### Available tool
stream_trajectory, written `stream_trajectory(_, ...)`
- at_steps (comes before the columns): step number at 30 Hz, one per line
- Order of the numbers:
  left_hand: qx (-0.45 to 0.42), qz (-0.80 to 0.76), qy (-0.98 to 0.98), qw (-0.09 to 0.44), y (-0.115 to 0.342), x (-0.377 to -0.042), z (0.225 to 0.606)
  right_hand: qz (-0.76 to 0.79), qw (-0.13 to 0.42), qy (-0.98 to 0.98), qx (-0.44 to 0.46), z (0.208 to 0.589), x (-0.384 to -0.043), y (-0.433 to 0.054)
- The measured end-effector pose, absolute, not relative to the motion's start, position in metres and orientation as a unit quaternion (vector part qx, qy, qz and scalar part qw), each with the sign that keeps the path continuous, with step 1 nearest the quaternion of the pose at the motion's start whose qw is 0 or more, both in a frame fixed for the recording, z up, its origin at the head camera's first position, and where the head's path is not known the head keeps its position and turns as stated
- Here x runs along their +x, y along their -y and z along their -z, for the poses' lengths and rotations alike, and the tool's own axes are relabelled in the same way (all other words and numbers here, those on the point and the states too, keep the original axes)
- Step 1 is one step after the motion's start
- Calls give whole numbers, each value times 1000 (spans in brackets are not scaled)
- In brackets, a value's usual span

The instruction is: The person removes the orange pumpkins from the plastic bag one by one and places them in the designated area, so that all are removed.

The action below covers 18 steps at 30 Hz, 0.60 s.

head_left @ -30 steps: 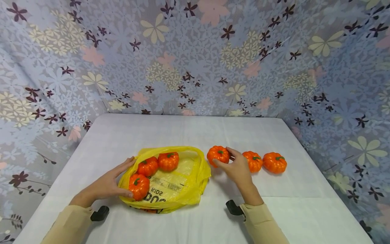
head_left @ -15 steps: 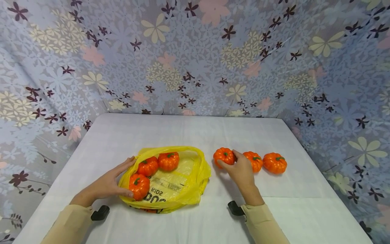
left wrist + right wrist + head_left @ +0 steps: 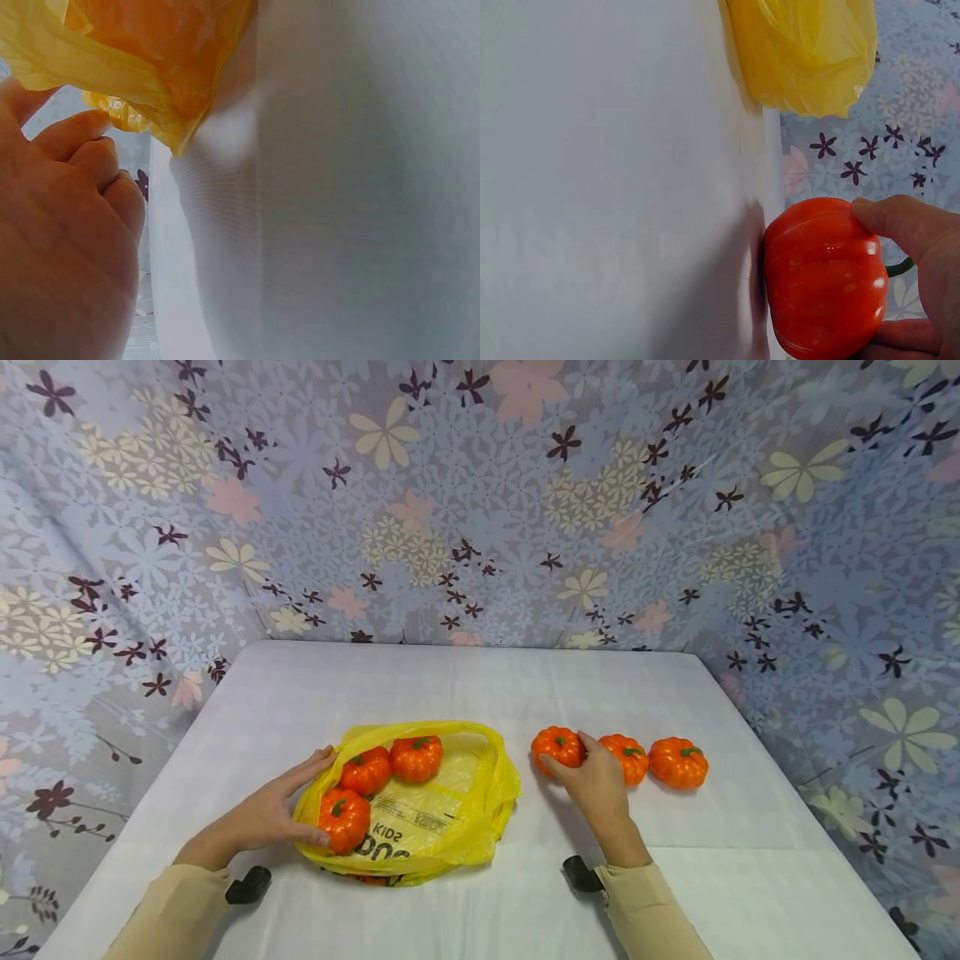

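Pumpkin (image 3: 557, 748) between yellow bag (image 3: 504, 781) and two other pumpkins (image 3: 678, 764), on or just above white table (image 3: 480, 685). Right hand (image 3: 596, 781) pinches it. Left hand (image 3: 258, 814) at bag's left rim; cannot tell if gripping. Three more pumpkins (image 3: 344, 825) inside bag.

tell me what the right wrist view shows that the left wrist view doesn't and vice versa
Of the two, only the right wrist view shows the right hand, gripping a pumpkin with a green stem. Only the left shows the left hand, at the bag, with orange showing through it. Both show the bag, white cloth and flowered backdrop.
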<state>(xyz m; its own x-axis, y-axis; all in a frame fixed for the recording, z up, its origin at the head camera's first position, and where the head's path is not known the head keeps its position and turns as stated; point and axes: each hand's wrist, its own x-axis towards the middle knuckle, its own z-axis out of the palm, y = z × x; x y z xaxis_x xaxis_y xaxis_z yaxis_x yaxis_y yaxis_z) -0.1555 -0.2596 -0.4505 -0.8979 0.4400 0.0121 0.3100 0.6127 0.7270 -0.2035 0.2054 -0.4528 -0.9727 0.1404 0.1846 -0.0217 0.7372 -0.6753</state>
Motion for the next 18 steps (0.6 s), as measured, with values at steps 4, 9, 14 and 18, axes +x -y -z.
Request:
stream_trajectory(4, 207, -386, -895, 85, 259, -155, 450, -361, 106, 926, -38, 453, -204, -206)
stream_trajectory(9, 207, -384, -896, 85, 259, -155, 449, -353, 107, 929, -39, 452, -202, -206)
stream_trajectory(14, 207, -383, -896, 87, 259, -156, 449, -341, 113, 933, -29, 453, -203, -207)
stream_trajectory(18, 205, -382, -897, 88, 260, -156, 449, -330, 112, 937, -18, 454, -203, -207)
